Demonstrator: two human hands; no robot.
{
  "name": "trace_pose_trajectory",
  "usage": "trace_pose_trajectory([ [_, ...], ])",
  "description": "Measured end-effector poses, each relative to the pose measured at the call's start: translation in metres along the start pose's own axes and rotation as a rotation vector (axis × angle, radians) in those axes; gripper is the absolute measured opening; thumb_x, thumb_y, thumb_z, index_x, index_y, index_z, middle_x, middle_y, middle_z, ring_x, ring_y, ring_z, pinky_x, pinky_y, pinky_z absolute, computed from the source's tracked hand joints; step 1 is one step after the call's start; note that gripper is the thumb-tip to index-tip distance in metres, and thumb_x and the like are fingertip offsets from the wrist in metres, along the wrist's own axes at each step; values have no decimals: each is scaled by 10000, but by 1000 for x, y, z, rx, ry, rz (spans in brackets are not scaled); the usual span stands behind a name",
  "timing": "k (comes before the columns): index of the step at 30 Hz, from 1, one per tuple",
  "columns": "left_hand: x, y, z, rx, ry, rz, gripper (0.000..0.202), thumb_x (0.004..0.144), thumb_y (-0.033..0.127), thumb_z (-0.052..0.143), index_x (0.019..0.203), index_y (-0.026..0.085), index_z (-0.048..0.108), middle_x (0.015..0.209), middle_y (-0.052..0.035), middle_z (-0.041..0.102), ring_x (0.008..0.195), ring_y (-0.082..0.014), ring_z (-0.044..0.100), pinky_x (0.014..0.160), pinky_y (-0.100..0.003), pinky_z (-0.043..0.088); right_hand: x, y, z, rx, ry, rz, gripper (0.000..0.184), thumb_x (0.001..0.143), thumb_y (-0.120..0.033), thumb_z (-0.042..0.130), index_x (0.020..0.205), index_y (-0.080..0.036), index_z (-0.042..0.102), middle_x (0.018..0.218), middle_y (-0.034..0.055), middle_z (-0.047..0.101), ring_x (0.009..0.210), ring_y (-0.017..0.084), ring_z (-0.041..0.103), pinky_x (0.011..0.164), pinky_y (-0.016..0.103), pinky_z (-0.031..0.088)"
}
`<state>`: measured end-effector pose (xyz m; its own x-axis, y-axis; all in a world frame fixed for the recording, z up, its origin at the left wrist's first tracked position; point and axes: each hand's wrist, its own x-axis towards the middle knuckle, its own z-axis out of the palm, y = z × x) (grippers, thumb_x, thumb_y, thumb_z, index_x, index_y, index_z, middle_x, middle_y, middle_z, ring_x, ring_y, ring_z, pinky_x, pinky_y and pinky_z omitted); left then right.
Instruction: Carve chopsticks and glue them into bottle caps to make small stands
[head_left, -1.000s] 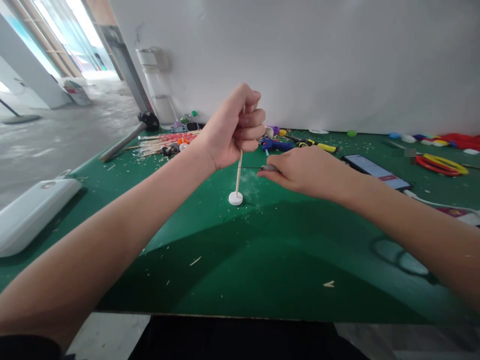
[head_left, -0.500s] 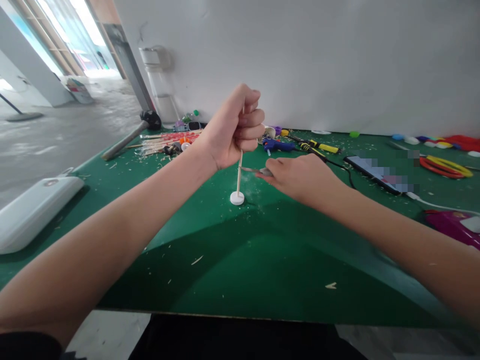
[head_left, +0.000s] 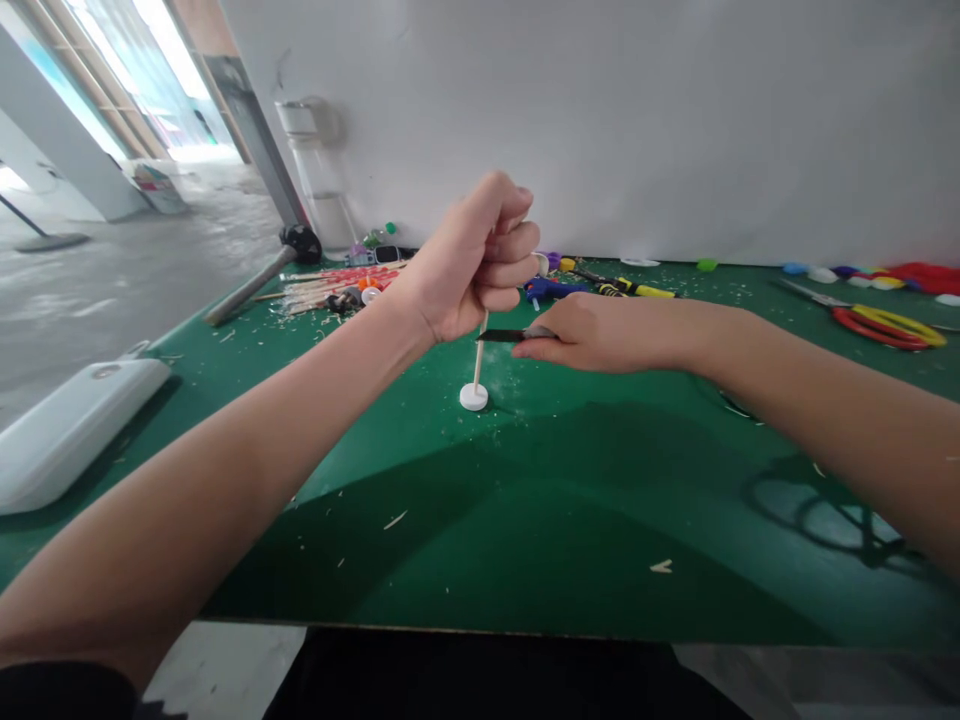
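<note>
My left hand (head_left: pixel 487 250) is closed in a fist around the upper part of a thin wooden stick (head_left: pixel 478 372). The stick stands nearly upright, tilted slightly, with its lower end on a small white disc (head_left: pixel 473 399) lying on the green table (head_left: pixel 480 520). Just below that fist, my right hand (head_left: pixel 600 332) grips a knife (head_left: pixel 501 336). Its dark blade points left and its tip meets the stick; how far it bites in, I cannot tell. Most of the knife's handle is hidden by my fingers.
Behind the hands lie bundled sticks (head_left: pixel 341 285), a blue glue gun (head_left: pixel 551 290) and a hammer (head_left: pixel 255 285). Scissors (head_left: pixel 892 328) rest at right, a white case (head_left: pixel 82 430) at left. Wood shavings (head_left: pixel 395 520) are scattered about; a pale wall (head_left: pixel 637 130) rises behind.
My right wrist and forearm have turned and risen, covering where the phone lay. The knife blade now shows its broad dark side. The disc and my left hand are nearly unmoved.
</note>
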<state>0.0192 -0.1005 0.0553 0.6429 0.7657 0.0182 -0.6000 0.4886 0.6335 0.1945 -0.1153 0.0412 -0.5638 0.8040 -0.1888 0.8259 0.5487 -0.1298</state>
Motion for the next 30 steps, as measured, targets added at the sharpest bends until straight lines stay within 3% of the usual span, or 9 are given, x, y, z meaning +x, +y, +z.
trace_pose_trajectory([
  [5, 0, 1, 3, -26, 26, -57, 281, 800, 149, 515, 641, 224, 296, 478, 67, 275, 338, -30, 244, 295, -128, 100, -6, -5, -2, 420, -300, -12, 523, 900, -670, 287, 651, -225, 403, 547, -37, 403, 457, 96, 383, 455, 268, 332],
  [8, -1, 2, 1, 13, -25, -55, 318, 753, 105, 558, 637, 227, 289, 472, 62, 294, 343, -38, 262, 275, -136, 133, -10, -11, 3, 399, -350, -61, 543, 914, -666, 244, 659, -225, 431, 543, -36, 410, 459, 96, 374, 469, 269, 334],
  [10, -2, 3, -1, 60, -76, -38, 331, 733, 76, 565, 631, 231, 292, 474, 57, 295, 344, -48, 277, 265, -147, 161, -12, -15, 9, 228, -223, -71, 555, 921, -658, 232, 687, -221, 481, 558, -25, 455, 466, 101, 389, 476, 277, 312],
  [14, -1, 4, -5, 231, -188, 31, 347, 738, 80, 559, 602, 223, 274, 477, 63, 253, 357, -41, 244, 277, -143, 174, -19, -21, 19, -216, 163, -25, 525, 957, -581, 243, 744, -202, 539, 611, 17, 542, 535, 137, 475, 515, 286, 263],
  [16, 0, 5, -6, 301, -219, 70, 327, 750, 100, 543, 599, 214, 276, 493, 72, 223, 367, -33, 215, 285, -131, 160, -21, -21, 21, -359, 275, 26, 510, 972, -541, 231, 788, -190, 551, 636, 42, 577, 574, 163, 525, 520, 282, 241],
  [19, 1, 6, -7, 290, -215, 84, 321, 761, 113, 538, 597, 219, 283, 494, 74, 220, 368, -39, 203, 286, -137, 134, -22, -19, 24, -476, 358, 110, 536, 981, -521, 188, 851, -173, 573, 658, 69, 617, 563, 179, 555, 500, 280, 195],
  [22, 1, 6, -6, 192, -132, 21, 304, 750, 89, 545, 621, 211, 298, 491, 68, 250, 366, -41, 249, 308, -144, 134, -20, -16, 28, -542, 405, 128, 544, 980, -515, 196, 896, -159, 598, 689, 78, 648, 563, 177, 571, 498, 282, 155],
  [27, 0, 5, -3, 71, 0, -10, 266, 792, 141, 526, 655, 207, 307, 490, 73, 243, 342, -29, 256, 332, -135, 79, -18, -14, 32, -579, 415, 116, 527, 980, -503, 216, 902, -157, 606, 683, 67, 654, 550, 165, 562, 498, 288, 136],
  [30, 0, 5, -2, 101, -4, 5, 272, 840, 178, 516, 658, 203, 314, 494, 75, 226, 332, -22, 260, 340, -132, 72, -18, -13, 33, -597, 420, 105, 533, 979, -511, 213, 892, -160, 604, 685, 64, 654, 552, 166, 565, 494, 289, 138],
])
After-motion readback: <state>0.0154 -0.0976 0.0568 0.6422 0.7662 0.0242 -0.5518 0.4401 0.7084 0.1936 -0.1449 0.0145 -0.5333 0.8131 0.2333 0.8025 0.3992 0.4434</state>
